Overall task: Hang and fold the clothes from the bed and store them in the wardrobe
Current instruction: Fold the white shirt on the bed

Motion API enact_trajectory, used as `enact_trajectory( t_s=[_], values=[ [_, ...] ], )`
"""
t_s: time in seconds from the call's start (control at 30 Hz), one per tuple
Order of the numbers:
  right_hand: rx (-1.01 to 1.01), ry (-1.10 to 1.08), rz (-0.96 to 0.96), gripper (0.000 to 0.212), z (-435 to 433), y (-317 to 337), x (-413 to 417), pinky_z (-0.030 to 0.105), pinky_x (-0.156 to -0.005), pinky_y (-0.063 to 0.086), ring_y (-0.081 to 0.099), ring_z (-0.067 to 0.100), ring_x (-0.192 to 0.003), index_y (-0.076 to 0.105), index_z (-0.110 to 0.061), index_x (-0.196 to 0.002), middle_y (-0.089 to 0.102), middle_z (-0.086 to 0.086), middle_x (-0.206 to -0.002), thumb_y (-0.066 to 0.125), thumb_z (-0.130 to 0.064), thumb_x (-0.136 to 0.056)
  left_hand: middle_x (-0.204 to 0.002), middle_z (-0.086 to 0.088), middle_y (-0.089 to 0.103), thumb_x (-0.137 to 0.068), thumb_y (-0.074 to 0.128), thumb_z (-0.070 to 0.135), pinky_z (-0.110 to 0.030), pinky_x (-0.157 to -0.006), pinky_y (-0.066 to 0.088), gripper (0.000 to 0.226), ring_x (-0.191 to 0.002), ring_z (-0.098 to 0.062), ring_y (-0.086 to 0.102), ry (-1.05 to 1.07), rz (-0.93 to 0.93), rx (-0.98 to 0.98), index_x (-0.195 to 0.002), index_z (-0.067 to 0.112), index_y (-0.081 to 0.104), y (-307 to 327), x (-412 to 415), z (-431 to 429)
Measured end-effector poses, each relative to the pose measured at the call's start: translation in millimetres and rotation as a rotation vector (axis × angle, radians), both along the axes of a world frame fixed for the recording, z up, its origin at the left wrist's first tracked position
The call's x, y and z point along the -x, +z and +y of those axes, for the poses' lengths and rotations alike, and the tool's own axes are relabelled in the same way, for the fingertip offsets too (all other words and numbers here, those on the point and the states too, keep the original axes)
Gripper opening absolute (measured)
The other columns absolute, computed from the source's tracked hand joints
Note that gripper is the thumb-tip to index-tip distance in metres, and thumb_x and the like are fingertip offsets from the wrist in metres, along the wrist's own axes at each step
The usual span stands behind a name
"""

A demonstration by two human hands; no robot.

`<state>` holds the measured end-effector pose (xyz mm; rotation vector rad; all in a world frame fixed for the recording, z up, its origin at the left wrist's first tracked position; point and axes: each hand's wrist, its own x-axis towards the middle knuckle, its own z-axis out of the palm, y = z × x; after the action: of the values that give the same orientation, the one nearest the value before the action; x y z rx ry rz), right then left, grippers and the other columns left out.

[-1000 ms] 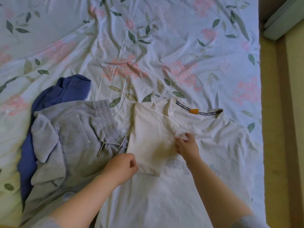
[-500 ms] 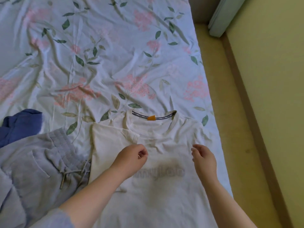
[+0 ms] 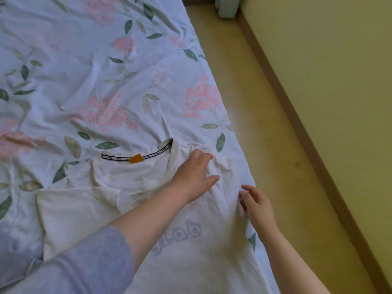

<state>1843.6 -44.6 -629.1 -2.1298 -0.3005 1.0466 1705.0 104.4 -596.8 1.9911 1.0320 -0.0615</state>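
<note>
**While L hand presses tee's shoulder, R hand sits at its edge**

Nearest the viewer, a grey-blue sleeve [image 3: 84, 266] covers the L forearm, which crosses the white tee [image 3: 191, 264] from its near-left corner. Grey cloth [image 3: 12, 251] lies just beside the tee on that side; it's blurred, so garment type is unclear.

The tee lies flat on the floral bedsheet [image 3: 95, 71], neck end away from the viewer. Faint grey lettering [image 3: 184, 230] shows mid-body, just beside the forearm. The folded sleeve [image 3: 74, 209], opposite the floor side, is turned in over the tee's body.

R hand [image 3: 257, 205] is at the tee's floor-side edge, fingers loosely curled and a bit apart, tips by the fabric. Can't tell if it pinches cloth or only touches it.

Further up, L hand [image 3: 194, 177] lies palm down on the tee's floor-side shoulder. Its fingers are straight and spread, pressing the cloth and gripping nothing.

Beyond that is the collar w/ dark neck tape and an orange tag [image 3: 135, 159].

Past the collar the bedsheet runs on, creased, w/ pink flowers and green leaves. Off the tee's floor side are a yellow-brown floor strip [image 3: 265, 102], then a pale yellow wall [image 3: 328, 81].
</note>
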Motion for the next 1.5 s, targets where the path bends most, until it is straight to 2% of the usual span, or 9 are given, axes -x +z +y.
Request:
enact_trajectory(
  t_s=[0.2,0.43,0.57,0.8,1.07,1.17,1.3,1.37,1.5],
  values=[
    [0.036,-0.135,-0.116,0.01,-8,-22,17,0.037,-0.082,0.05,0.064,0.018,-0.089,0.065,-0.027,-0.095,0.067,-0.008,-0.091,0.056,-0.03,-0.092,-0.147,0.001,0.032,-0.09,0.058,0.051,-0.037,-0.098,0.043,0.066,-0.121,-0.021,0.049,-0.202,0.091,-0.099,-0.144,0.019,0.037,-11,-57,12],
    [0.207,-0.15,-0.226,0.029,-17,-26,17,0.033,-0.07,0.042,0.056,0.022,-0.082,0.066,-0.017,-0.078,0.063,-0.003,-0.08,0.043,-0.023,-0.096,-0.113,-0.004,0.052,-0.087,0.059,0.051,-0.032,-0.078,0.041,0.044,-0.106,-0.024,0.055,-0.263,0.297,-0.067,-0.115,0.018,0.058,-23,-49,25],
    [0.149,-0.066,-0.045,0.037,-25,-16,14,0.029,-0.054,0.037,0.049,0.017,-0.058,0.063,-0.01,-0.066,0.052,-0.002,-0.053,0.059,-0.036,-0.093,-0.094,0.001,0.05,-0.087,0.061,0.034,-0.029,-0.071,0.041,0.017,-0.092,-0.021,0.056,-0.271,0.238,-0.065,-0.081,0.019,0.057,-22,-30,27],
    [0.115,0.004,0.442,0.025,-29,9,-6,0.028,-0.057,0.04,0.047,0.019,-0.054,0.072,0.007,-0.086,0.058,0.013,-0.066,0.074,-0.017,-0.085,-0.091,0.004,0.043,-0.091,0.059,0.032,-0.032,-0.067,0.039,0.018,-0.081,-0.02,0.052,-0.236,0.137,-0.099,-0.082,0.018,0.053,-15,-3,29],
    [-0.207,-0.378,-0.104,0.01,-50,24,-25,0.011,-0.054,0.044,0.053,0.0,-0.054,0.067,-0.005,-0.075,0.064,0.001,-0.067,0.073,-0.002,-0.083,-0.103,0.007,0.045,-0.091,0.062,0.033,-0.027,-0.068,0.037,0.014,-0.067,-0.004,0.046,-0.147,-0.004,-0.139,-0.092,0.019,0.059,-11,-10,14],
    [-0.063,-0.337,-0.081,0.017,-63,6,-20,0.014,-0.053,0.043,0.05,0.001,-0.052,0.064,-0.009,-0.073,0.06,-0.001,-0.064,0.069,-0.01,-0.089,-0.117,0.007,0.044,-0.09,0.061,0.042,-0.03,-0.074,0.044,0.028,-0.081,-0.011,0.054,-0.157,0.019,-0.156,-0.103,0.019,0.053,-13,-27,10],
    [0.108,-0.322,-0.006,0.022,-60,-18,-21,0.039,-0.084,0.053,0.063,0.02,-0.092,0.063,-0.014,-0.108,0.065,0.001,-0.1,0.061,-0.031,-0.095,-0.139,0.001,0.043,-0.09,0.051,0.056,-0.035,-0.089,0.042,0.056,-0.118,-0.022,0.051,-0.136,0.135,-0.102,-0.131,0.019,0.039,-17,-53,10],
    [0.132,-0.268,-0.023,0.014,-53,-21,-26,0.034,-0.077,0.05,0.064,0.021,-0.092,0.065,-0.018,-0.099,0.067,-0.002,-0.094,0.06,-0.029,-0.093,-0.145,-0.002,0.04,-0.091,0.048,0.06,-0.037,-0.095,0.041,0.065,-0.126,-0.025,0.047,-0.193,0.207,-0.104,-0.141,0.02,0.034,-20,-66,13],
    [0.185,-0.181,-0.036,0.019,-49,-21,-36,0.028,-0.057,0.039,0.055,0.016,-0.066,0.056,-0.019,-0.073,0.06,-0.005,-0.071,0.064,-0.026,-0.088,-0.105,-0.002,0.06,-0.088,0.044,0.067,-0.033,-0.073,0.043,0.054,-0.093,-0.024,0.056,-0.29,0.423,-0.155,-0.106,0.017,0.054,-22,-90,15]
  ],
)
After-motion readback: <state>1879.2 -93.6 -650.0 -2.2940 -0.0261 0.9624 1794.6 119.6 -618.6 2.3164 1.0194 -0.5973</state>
